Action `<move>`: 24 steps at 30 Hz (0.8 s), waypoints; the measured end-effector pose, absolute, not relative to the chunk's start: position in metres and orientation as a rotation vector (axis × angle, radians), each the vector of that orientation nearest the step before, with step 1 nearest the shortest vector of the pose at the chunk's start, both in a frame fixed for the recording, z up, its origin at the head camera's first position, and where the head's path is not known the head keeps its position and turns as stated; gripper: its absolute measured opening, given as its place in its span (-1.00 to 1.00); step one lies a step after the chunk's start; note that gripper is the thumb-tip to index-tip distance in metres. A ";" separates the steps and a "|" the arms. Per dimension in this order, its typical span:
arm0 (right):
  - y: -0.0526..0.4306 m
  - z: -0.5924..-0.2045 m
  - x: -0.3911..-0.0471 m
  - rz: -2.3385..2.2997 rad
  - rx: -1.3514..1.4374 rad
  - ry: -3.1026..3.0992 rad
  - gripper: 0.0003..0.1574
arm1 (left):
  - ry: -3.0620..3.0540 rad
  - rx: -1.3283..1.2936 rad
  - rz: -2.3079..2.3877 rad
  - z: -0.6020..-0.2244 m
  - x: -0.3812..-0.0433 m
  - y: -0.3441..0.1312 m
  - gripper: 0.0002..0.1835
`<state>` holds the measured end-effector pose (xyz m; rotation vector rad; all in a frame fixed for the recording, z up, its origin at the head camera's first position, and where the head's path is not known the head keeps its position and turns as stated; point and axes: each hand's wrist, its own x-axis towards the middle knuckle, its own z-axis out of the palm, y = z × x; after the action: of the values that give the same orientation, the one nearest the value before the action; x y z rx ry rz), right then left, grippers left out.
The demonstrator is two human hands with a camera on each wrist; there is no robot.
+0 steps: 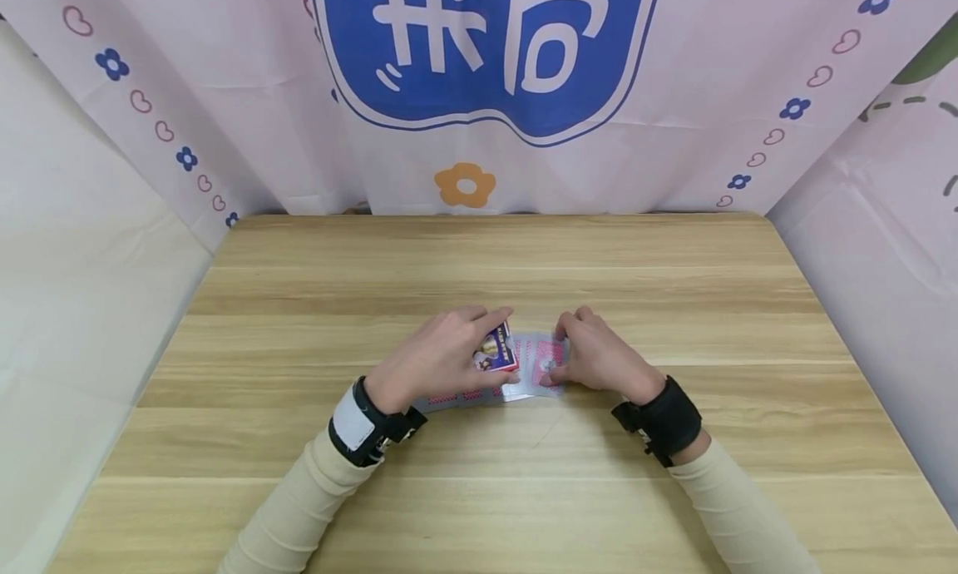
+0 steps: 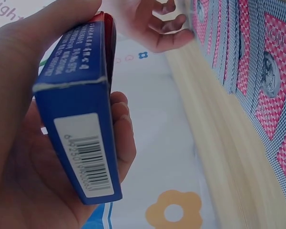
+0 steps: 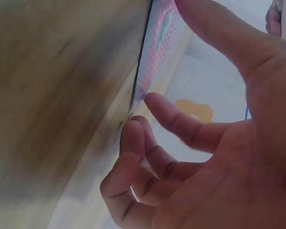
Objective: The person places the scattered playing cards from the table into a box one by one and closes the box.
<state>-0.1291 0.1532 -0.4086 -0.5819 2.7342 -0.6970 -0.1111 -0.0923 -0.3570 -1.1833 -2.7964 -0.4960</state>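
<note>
Your left hand (image 1: 434, 358) has its grip clamped on the blue box (image 1: 495, 350), over a row of red-backed cards (image 1: 528, 366) on the bench (image 1: 479, 491); your right hand (image 1: 604, 359) touches the row's right end, whether pinching you cannot tell

I see a smooth cardboard box (image 2: 81, 112) with a slight sheen and smooth paper cards (image 2: 271, 78). From my end, the counter (image 1: 539, 491) looks like smooth, faintly glossy wood; the curtain (image 1: 269, 133) is creased cloth, the sleeves (image 1: 299, 501) matt, wrinkled fabric.
</note>
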 end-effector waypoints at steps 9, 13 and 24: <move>0.152 -0.407 -0.130 -0.757 -0.565 2.672 -0.48 | -2.784 -1.195 -0.469 -0.357 -0.111 -0.093 -0.11; 0.153 -0.408 -0.131 -0.699 -0.637 2.742 -0.59 | -2.767 -1.206 -0.465 -0.358 -0.111 -0.093 -0.11; 0.168 -0.389 -0.135 -1.086 -0.755 2.566 -0.88 | -2.775 -1.218 -0.457 -0.358 -0.110 -0.092 -0.12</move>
<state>-0.1352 0.1676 -0.3885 -0.7549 2.5665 -1.0863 -0.1102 -0.0925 -0.3581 -1.2184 -2.7747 -0.4567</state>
